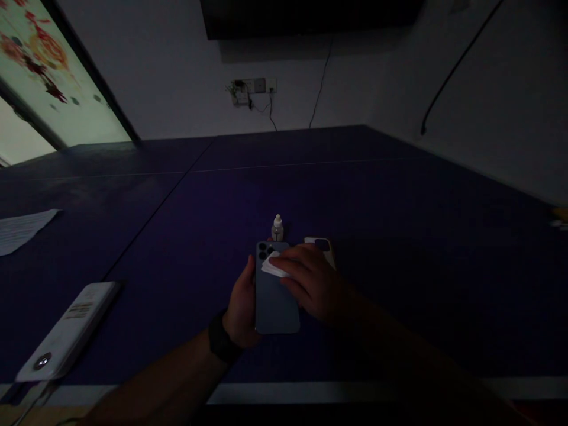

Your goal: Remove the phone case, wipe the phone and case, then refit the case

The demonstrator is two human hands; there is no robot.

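Observation:
A blue-grey smartphone lies back side up in my left hand, whose thumb runs along its left edge. With my right hand I press a folded white tissue against the phone's back, just below the camera lenses. Right behind the phone stands a small dropper bottle with a white cap. A light phone case lies on the table to the right, partly covered by my right hand.
A white power bank with cables lies at the left front of the dark blue table. Farther left is a printed paper sheet. Wall sockets with plugged cables and a dark screen are at the back.

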